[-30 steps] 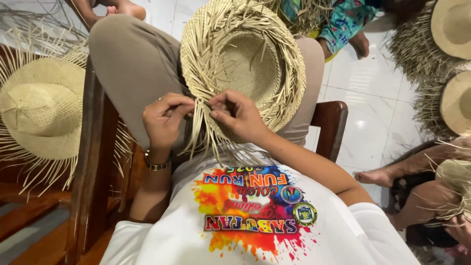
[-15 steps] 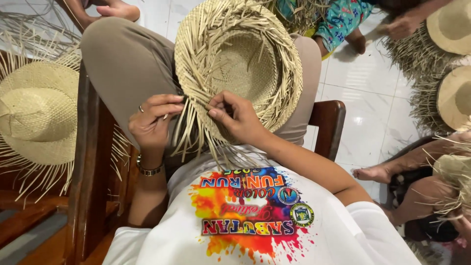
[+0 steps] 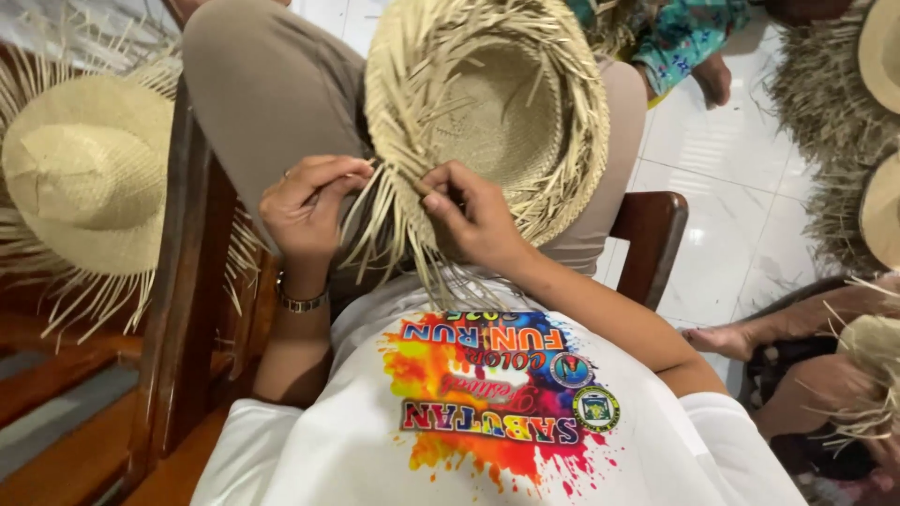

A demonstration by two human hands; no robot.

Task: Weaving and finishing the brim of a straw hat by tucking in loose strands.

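Right now a straw hat [image 3: 487,112] is lying upside down on the person's lap, with its hollow crown facing up. It is pale yellow and woven tight in the middle. Its brim is not done yet, so loose strips are sticking out all around like a messy fringe. The longest strips [image 3: 398,225] are hanging down off the near edge of the brim, toward the person's white shirt [image 3: 506,412] with its bright splash of colours.

The left hand [image 3: 309,201] is pinching a few of these loose strips between thumb and fingers. The right hand [image 3: 469,211] is gripping the near edge of the brim, with its fingertips pressed into the weave. It looks like the step in hand is weaving the brim edge, strip by strip. The next move probably needs one strip to be picked out from the bunch and kept pulled tight, because the strips are thin and crowding each other.

The person is sitting on a dark wooden chair [image 3: 183,309]. Another straw hat [image 3: 89,173] with a fringed brim is lying at the left side. More hats [image 3: 872,122] are lying on the white tiled floor [image 3: 727,197] at the right, and someone's bare foot [image 3: 727,339] is showing there too.
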